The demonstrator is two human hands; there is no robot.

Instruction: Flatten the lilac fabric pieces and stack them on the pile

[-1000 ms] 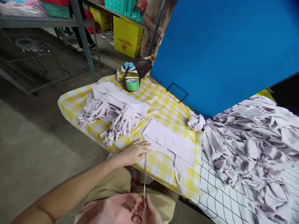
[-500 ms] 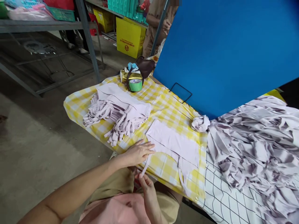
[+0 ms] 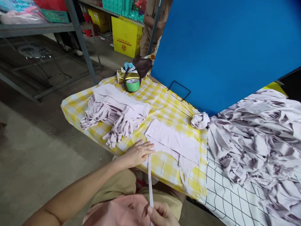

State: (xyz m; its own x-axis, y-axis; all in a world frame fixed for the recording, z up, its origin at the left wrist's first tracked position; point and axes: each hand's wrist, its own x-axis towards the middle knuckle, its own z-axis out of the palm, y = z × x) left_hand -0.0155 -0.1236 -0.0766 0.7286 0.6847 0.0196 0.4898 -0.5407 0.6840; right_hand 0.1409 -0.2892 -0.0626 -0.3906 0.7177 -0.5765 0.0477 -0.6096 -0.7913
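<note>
A pale lilac camisole [image 3: 172, 138] lies spread on the yellow checked cloth, its straps toward me. My left hand [image 3: 138, 154] rests flat on its near left corner, fingers stretched out, where one strap begins. That shoulder strap [image 3: 150, 179] runs taut over the table's edge toward my lap. Its far end is pinched between the thumb and fingers of my right hand [image 3: 162, 214], low in the frame. The other strap [image 3: 182, 175] lies loose on the cloth. Left of the camisole sits a neat stack of similar camisoles [image 3: 117, 100], straps hanging together in bunches.
A heap of crumpled lilac garments [image 3: 256, 141] covers the right side, with one small bundle [image 3: 200, 120] beside it. A large blue board [image 3: 221, 53] leans behind. Green tape [image 3: 132, 85] and a dark bag [image 3: 142, 66] stand at the back. Another person [image 3: 152, 28] stands beyond.
My right hand has moved down toward me, drawing the strap out straight and longer. My left hand stays flat on the camisole's corner. The view has shifted slightly.
</note>
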